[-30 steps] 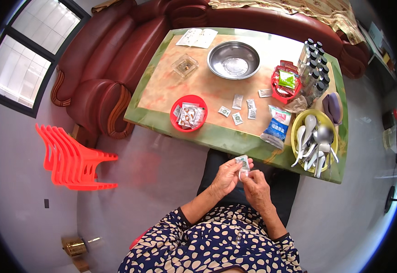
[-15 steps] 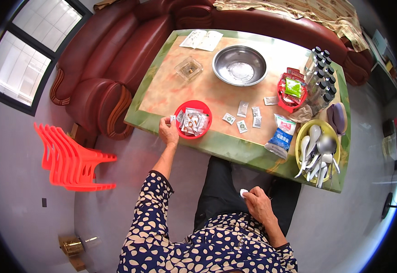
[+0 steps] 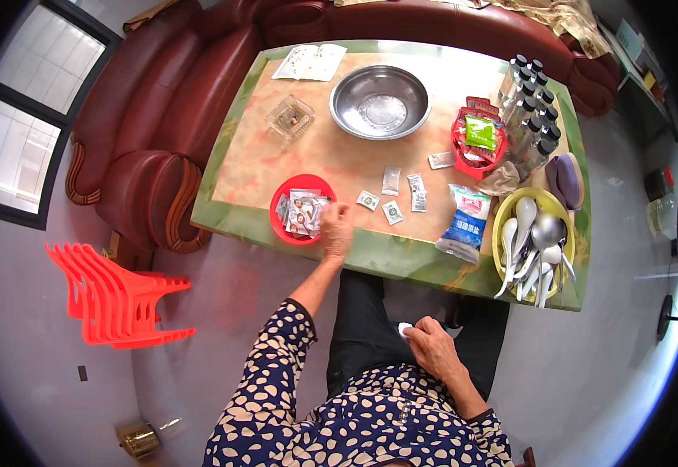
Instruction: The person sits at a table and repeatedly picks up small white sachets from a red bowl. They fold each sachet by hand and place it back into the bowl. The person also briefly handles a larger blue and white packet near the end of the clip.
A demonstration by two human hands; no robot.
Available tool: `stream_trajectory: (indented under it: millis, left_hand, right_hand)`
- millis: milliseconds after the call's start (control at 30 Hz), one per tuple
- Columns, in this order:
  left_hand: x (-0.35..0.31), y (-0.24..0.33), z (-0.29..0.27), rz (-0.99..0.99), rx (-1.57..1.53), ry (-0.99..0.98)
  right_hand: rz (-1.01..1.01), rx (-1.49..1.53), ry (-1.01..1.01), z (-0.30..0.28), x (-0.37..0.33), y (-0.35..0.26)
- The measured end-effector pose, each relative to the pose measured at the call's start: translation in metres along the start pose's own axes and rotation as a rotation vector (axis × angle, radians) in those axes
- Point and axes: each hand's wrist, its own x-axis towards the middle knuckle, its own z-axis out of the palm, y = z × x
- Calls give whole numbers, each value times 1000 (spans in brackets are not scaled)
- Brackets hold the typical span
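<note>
At the right rim of a red plastic bowl (image 3: 275, 219), my left hand (image 3: 337, 229) hovers with its fingers drawn together; whatever they hold, if anything, is hidden. Inside the bowl lie several small white sachets (image 3: 304, 215) with brown print. My right hand (image 3: 434, 348) is over my lap, closed on a small white object (image 3: 405, 330) whose kind I cannot make out. More sachets lie loose on the table to the right of the bowl: a square one (image 3: 367, 200), another square one (image 3: 392, 212), and longer ones (image 3: 391, 180).
The marble-look table (image 3: 276, 159) carries a steel basin (image 3: 343, 117), a glass ashtray (image 3: 290, 117), an open booklet (image 3: 309, 62), a red basket (image 3: 463, 159) of packets, black-capped bottles (image 3: 519, 117), a blue-white bag (image 3: 463, 226) and a yellow basket (image 3: 502, 233) of spoons. Red stacked chairs (image 3: 117, 300) stand left.
My left hand has moved from the bowl's left side to its right rim; the small sachet seen in its fingers no longer shows. My right hand keeps its white object. The view has shifted slightly.
</note>
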Motion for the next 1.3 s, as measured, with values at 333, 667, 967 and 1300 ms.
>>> stream_trajectory:
  millis: [333,667,967,1300]
  left_hand:
    - [-30,31,112,-281,279,39]
    - [-32,19,103,-271,-253,-106]
    - [-126,128,17,-636,-1056,-733]
    - [-161,183,-30,-549,-1302,-798]
  right_hand:
    - [76,17,68,-18,-16,16]
    - [70,114,182,-20,-19,27]
    - [61,188,638,-53,26,9]
    - [-59,-83,816,-48,24,-1]
